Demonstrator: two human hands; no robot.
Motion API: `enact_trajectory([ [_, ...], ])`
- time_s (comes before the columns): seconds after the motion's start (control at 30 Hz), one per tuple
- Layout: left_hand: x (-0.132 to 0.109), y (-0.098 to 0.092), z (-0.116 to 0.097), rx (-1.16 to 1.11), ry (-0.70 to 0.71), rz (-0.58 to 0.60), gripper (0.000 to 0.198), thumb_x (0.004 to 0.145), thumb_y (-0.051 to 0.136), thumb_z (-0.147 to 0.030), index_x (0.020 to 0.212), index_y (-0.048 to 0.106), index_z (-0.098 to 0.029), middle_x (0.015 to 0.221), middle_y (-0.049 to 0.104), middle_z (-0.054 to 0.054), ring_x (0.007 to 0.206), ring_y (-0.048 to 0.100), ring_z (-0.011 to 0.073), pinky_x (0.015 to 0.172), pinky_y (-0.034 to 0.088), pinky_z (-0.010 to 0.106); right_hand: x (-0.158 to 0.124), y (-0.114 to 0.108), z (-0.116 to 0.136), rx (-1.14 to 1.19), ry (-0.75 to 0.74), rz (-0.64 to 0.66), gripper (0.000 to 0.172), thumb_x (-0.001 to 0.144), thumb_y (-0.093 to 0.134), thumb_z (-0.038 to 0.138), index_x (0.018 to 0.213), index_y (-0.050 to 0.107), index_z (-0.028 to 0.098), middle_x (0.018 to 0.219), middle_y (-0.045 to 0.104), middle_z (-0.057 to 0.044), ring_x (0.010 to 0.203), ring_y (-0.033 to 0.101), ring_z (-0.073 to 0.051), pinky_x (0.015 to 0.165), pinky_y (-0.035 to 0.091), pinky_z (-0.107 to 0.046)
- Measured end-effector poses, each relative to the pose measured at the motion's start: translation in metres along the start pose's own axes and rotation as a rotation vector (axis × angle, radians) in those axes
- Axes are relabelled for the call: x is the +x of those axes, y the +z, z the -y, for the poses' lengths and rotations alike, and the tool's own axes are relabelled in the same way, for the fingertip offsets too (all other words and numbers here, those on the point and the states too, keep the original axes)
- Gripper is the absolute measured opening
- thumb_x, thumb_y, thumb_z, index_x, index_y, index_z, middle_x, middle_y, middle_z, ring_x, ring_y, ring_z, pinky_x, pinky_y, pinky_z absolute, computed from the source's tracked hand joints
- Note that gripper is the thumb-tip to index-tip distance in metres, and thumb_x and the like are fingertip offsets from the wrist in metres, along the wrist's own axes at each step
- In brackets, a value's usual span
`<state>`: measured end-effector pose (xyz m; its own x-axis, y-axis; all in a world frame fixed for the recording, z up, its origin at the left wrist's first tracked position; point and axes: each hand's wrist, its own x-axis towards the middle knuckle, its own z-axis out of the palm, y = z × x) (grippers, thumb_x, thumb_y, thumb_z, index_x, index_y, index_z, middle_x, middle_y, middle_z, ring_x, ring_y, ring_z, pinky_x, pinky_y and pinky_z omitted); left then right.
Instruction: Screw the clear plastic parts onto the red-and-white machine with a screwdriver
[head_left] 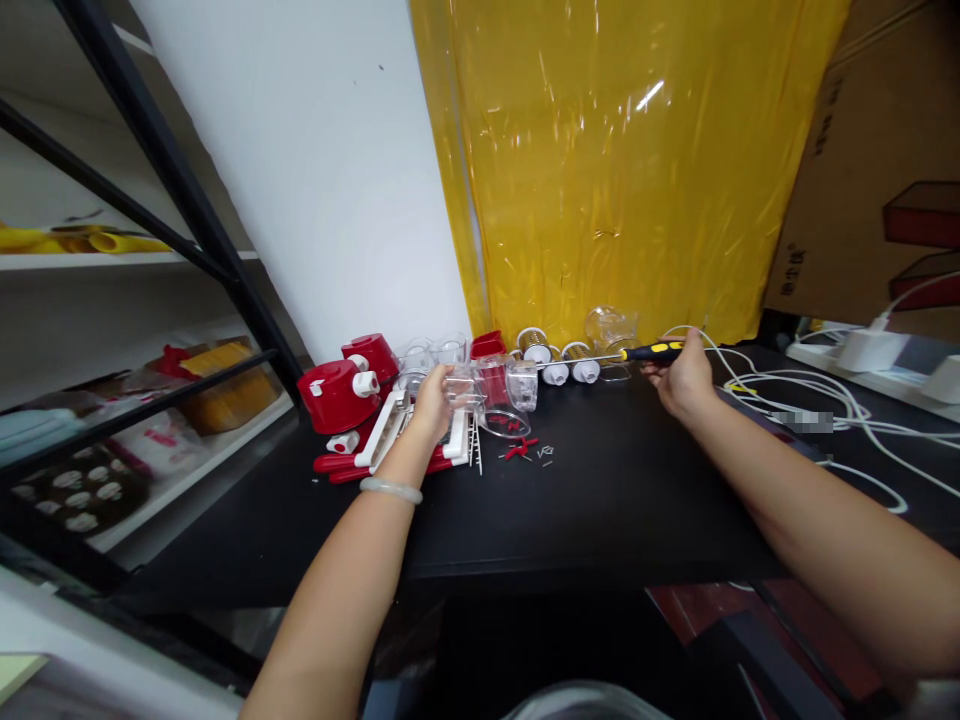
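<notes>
My left hand (433, 403) is closed round a clear plastic housing (491, 390) with a red part inside, held over the black table (600, 500). A pale bangle sits on that wrist. My right hand (684, 378) grips a screwdriver with a black and yellow handle (654, 351). Its thin shaft points left toward the clear housing. Small red pieces and a few screws (525, 450) lie on the table just below the housing.
Red domed parts (339, 395), white plastic pieces (386, 435) and metal-capped cylinders (559, 360) crowd the back of the table. White cables (825, 400) and chargers lie at the right. A yellow plastic sheet (622, 160) hangs behind. A black shelf rack (150, 380) stands left.
</notes>
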<state>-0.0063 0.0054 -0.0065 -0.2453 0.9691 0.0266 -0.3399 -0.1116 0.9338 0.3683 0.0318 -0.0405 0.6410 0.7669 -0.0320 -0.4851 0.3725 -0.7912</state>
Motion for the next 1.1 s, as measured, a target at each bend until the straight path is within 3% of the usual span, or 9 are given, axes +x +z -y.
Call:
enact_trajectory([
  [0.13,0.001,-0.001,-0.001,-0.001,-0.011,-0.004,0.023,0.085,0.084,-0.032,0.102,0.070,-0.028,0.086,0.079,0.003,0.101,0.091,0.0321,0.088,0.077,0.039,0.005,0.000,-0.005,0.006,-0.095,0.018,0.039,0.114,0.086,0.054,0.100,0.055,0.033,0.090,0.061,-0.001,0.063,0.055,-0.018,0.042,0.047,-0.027],
  [0.43,0.003,0.000,0.003,-0.012,0.017,-0.028,0.026,0.085,0.087,-0.036,0.101,0.068,-0.028,0.087,0.079,0.003,0.094,0.089,0.0290,0.085,0.075,0.036,-0.003,0.004,-0.002,0.045,-0.102,0.023,0.033,0.107,0.089,0.041,0.100,0.057,0.034,0.092,0.060,-0.001,0.072,0.062,-0.021,0.048,0.055,-0.031],
  [0.6,0.002,-0.003,-0.003,-0.040,0.034,-0.039,0.024,0.087,0.086,-0.035,0.102,0.068,-0.028,0.087,0.078,0.003,0.088,0.085,0.0270,0.079,0.070,0.033,-0.008,0.006,0.001,0.090,-0.052,0.040,0.024,0.107,0.083,0.032,0.097,0.061,0.030,0.084,0.065,0.000,0.065,0.062,-0.018,0.047,0.051,-0.025],
  [0.73,0.005,-0.003,-0.009,-0.069,0.048,-0.022,0.022,0.091,0.083,-0.038,0.101,0.066,-0.028,0.089,0.080,0.004,0.092,0.086,0.0275,0.082,0.072,0.034,-0.008,0.003,-0.001,0.015,-0.058,0.093,0.043,0.110,0.093,0.054,0.094,0.060,0.030,0.071,0.062,0.003,0.052,0.053,-0.015,0.041,0.043,-0.024],
  [0.87,0.011,0.001,-0.011,-0.069,0.046,-0.014,0.028,0.090,0.088,-0.040,0.100,0.065,-0.029,0.089,0.080,0.003,0.089,0.084,0.0263,0.079,0.071,0.034,-0.012,0.002,-0.004,-0.040,-0.024,0.061,0.053,0.122,0.083,0.064,0.094,0.055,0.030,0.061,0.050,0.009,0.045,0.043,-0.010,0.044,0.041,-0.017],
  [1.0,0.016,-0.001,-0.011,-0.073,0.079,0.034,0.019,0.090,0.084,-0.037,0.095,0.068,-0.027,0.091,0.080,0.003,0.090,0.082,0.0244,0.088,0.070,0.035,-0.020,0.007,-0.003,0.022,-0.001,0.084,0.054,0.121,0.089,0.059,0.095,0.052,0.029,0.065,0.049,0.011,0.049,0.046,-0.010,0.050,0.048,-0.016],
  [1.1,0.016,-0.011,-0.012,-0.083,0.152,0.052,0.019,0.088,0.083,-0.038,0.096,0.071,-0.027,0.094,0.082,0.002,0.093,0.082,0.0248,0.093,0.068,0.037,-0.024,0.012,-0.002,0.082,0.030,0.120,0.040,0.118,0.086,0.044,0.094,0.059,0.027,0.071,0.058,0.006,0.055,0.050,-0.011,0.053,0.047,-0.016],
])
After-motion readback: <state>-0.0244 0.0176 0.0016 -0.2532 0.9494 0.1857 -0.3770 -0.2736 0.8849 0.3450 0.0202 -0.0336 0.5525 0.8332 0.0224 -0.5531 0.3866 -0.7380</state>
